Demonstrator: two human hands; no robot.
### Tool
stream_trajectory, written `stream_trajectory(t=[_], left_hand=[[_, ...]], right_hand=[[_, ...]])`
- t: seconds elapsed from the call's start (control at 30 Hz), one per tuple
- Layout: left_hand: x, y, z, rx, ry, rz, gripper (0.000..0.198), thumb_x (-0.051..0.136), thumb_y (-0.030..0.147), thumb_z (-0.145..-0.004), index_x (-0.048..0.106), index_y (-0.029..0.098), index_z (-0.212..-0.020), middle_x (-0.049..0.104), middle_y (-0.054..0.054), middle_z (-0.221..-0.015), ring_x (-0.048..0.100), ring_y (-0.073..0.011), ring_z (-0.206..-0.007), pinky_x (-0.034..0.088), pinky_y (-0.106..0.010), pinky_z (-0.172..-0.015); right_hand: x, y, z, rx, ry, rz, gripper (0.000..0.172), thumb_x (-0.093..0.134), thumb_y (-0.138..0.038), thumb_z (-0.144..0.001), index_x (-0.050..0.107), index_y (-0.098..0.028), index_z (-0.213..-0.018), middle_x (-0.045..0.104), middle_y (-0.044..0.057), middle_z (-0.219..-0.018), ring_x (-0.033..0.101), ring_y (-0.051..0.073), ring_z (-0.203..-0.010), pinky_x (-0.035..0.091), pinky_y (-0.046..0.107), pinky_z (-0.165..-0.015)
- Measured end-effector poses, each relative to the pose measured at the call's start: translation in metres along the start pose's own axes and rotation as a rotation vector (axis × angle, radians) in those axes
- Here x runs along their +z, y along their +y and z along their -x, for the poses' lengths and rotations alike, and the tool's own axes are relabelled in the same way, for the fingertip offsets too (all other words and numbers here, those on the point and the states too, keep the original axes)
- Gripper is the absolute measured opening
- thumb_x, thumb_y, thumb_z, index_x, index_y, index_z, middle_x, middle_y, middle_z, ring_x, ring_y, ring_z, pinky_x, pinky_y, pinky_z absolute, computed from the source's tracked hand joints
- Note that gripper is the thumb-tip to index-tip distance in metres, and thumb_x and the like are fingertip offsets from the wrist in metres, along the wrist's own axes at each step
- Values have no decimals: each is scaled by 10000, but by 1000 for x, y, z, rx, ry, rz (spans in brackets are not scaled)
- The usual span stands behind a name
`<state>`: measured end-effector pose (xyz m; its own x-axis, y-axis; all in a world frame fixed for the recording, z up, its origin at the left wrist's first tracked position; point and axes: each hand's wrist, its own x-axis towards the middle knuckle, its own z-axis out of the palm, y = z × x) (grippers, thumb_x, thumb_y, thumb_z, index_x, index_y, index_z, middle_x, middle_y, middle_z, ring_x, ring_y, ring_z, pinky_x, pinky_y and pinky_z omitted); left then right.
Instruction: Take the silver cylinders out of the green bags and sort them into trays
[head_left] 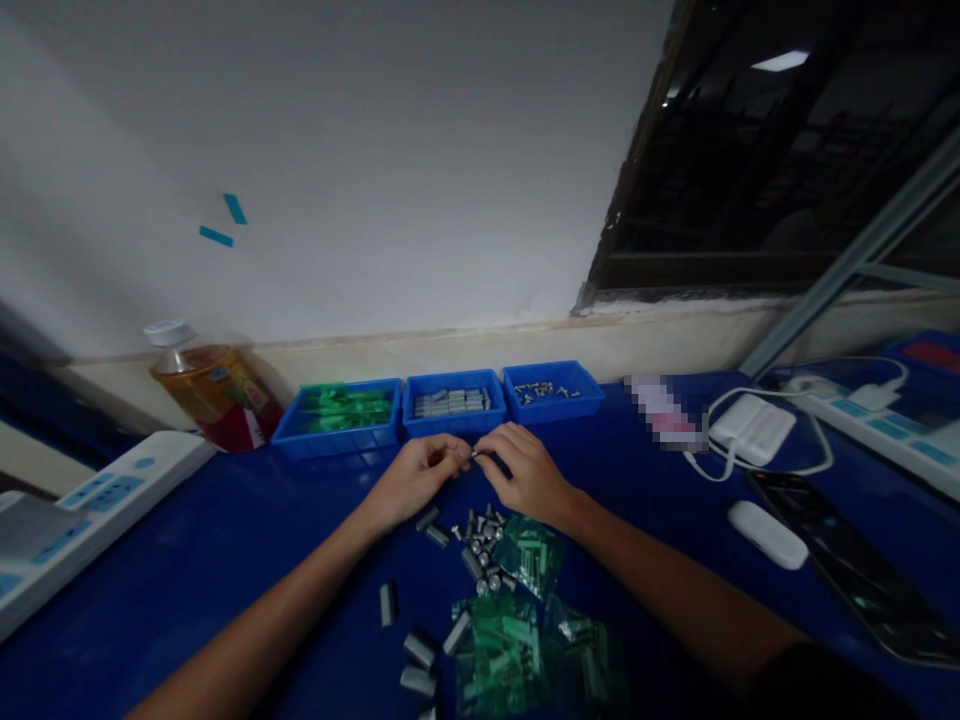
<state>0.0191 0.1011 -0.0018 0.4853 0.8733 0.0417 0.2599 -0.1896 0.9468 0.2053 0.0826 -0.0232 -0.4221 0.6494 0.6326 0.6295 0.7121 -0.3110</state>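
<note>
My left hand and my right hand meet fingertip to fingertip above the blue table. My right thumb and index finger pinch a small shiny metal piece, too small to tell its kind. My left thumb and fingers are closed right beside it; what they hold, if anything, is hidden. Below my hands lies a pile of silver screws and metal cylinders. Several loose grey cylinders are scattered to its left. Green-tinted plastic bags of metal parts lie close to me, and a smaller green bag touches the pile.
Along the wall stand three blue bins: one with green bags, one with metal cylinders, one with small screws. A drink bottle and power strip are at left; a white charger, white case and phone at right.
</note>
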Motion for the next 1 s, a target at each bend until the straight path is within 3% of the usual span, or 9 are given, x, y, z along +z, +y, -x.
stream_trajectory(t=[0.33,0.5,0.57,0.73,1.0], left_hand=[[-3,2,1,-12,-74,-84,374,484,474,-863,611,124,-828,603,-26,-745,539,-141,-691,430,-246,-648],[-14,17,13,-22,-447,-416,313,566,396,-829,591,135,-999,616,-22,-777,549,-144,-671,415,-239,-604],[-16,22,18,18,-520,-547,266,625,339,-785,596,148,-969,618,-32,-831,559,-159,-726,418,-247,-637],[-13,20,21,97,-501,-705,84,544,149,-792,582,183,-859,598,-15,-842,557,-150,-766,407,-237,-676],[-16,9,16,122,-386,-738,84,513,224,-851,580,181,-878,613,-28,-856,564,-150,-743,397,-236,-664]], right_hand=[[0,-1,0,5,13,-21,87,467,-202,-912,550,-186,-892,613,52,-847,543,190,-819,409,336,-759],[0,14,-1,148,232,127,82,510,-231,-898,570,-190,-860,613,45,-834,535,197,-837,386,336,-763],[-1,27,-2,235,325,237,91,533,-252,-889,590,-193,-852,613,51,-865,520,210,-876,371,347,-785],[-3,53,0,448,422,373,92,592,-295,-849,631,-211,-849,594,55,-928,470,248,-979,332,377,-822],[-1,53,0,514,431,341,106,588,-315,-849,637,-221,-861,585,52,-943,447,259,-1023,317,414,-857]])
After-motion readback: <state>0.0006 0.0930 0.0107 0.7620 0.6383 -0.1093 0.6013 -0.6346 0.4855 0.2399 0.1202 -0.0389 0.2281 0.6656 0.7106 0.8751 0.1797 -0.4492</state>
